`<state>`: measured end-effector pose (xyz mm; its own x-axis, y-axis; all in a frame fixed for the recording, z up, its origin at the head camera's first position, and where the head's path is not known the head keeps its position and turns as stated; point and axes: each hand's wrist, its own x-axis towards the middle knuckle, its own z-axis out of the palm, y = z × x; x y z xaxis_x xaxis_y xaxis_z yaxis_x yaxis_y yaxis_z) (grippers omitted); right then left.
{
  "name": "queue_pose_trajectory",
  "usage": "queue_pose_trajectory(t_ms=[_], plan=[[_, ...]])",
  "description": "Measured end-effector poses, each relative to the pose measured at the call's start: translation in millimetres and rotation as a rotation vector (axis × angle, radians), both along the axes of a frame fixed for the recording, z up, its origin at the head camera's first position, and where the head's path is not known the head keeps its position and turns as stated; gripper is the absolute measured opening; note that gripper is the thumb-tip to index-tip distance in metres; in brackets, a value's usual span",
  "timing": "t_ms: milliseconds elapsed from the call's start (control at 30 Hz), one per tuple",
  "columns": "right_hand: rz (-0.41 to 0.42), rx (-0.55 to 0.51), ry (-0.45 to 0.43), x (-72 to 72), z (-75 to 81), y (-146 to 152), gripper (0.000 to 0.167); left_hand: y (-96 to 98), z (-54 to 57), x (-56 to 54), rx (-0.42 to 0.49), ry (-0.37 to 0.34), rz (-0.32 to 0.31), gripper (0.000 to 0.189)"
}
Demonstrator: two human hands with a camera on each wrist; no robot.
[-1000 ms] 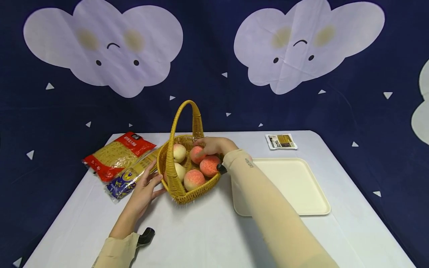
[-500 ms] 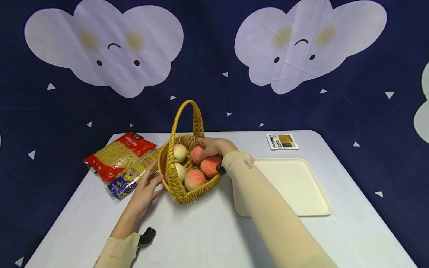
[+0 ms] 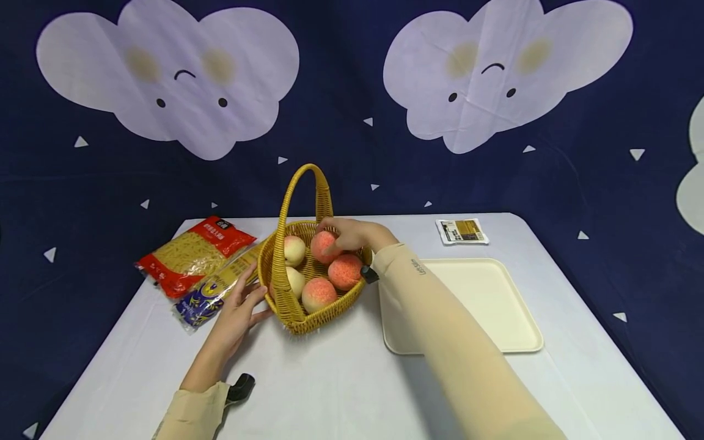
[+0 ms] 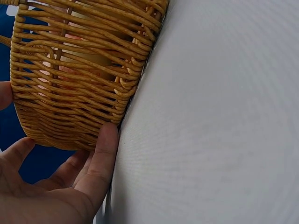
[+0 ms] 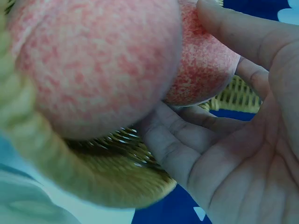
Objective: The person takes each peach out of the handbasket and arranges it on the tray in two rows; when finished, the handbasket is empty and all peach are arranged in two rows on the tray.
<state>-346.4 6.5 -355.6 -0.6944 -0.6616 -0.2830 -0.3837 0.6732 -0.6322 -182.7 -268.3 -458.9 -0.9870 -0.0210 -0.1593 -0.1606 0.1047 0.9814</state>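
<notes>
A yellow wicker basket (image 3: 327, 319) with a tall arched handle holds several red and cream peaches. Inside its far right part, my right hand (image 3: 352, 235) grips a red peach (image 3: 323, 245), thumb on one side and fingers round the other. In the right wrist view that gripped peach (image 5: 201, 70) sits behind a nearer, larger-looking peach (image 5: 98, 70). Spread fingers of my left hand (image 3: 235, 318) rest against the basket's left side. The left wrist view has a fingertip of the left hand (image 4: 70, 186) low on the wicker wall, close to the tabletop.
Right of the basket lies a cream tray (image 3: 484, 305), partly covered by my right sleeve. Behind it is a small flat packet (image 3: 462, 232). A red bag of pasta (image 3: 192, 253) and a blue-and-yellow packet (image 3: 206, 299) lie left of the basket on the white table (image 3: 330, 391).
My right hand has risen slightly with the red peach. A peach that peeked out past my right sleeve near the tray is now hidden. My left hand keeps its place on the basket.
</notes>
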Motion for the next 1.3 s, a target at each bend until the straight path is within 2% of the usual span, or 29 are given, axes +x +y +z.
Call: queue_pose_trajectory(t_ms=[67,300,567,833,1033,1300], plan=[[0.000,-0.016,0.005,0.3,3.2,3.1,0.058,-0.2,0.3,0.0,-0.003,-0.001,0.000,0.066],[-0.011,-0.129,-0.072,1.2,13.4,19.4,0.055,0.2,-0.3,-0.4,-0.005,0.002,-0.002,0.065],[0.042,-0.227,0.065,4.6,21.5,46.0,0.058,-0.4,-0.9,0.5,-0.002,-0.002,0.001,0.066],[0.008,-0.293,0.122,15.2,27.6,83.3,0.056,0.1,0.6,0.8,0.005,-0.002,0.001,0.066],[-0.029,-0.336,0.130,23.9,24.7,115.2,0.056,0.2,1.0,1.2,0.003,0.000,-0.002,0.067],[-0.086,-0.334,0.123,35.8,15.2,156.3,0.058,0.5,0.4,1.2,0.004,-0.003,0.003,0.067]])
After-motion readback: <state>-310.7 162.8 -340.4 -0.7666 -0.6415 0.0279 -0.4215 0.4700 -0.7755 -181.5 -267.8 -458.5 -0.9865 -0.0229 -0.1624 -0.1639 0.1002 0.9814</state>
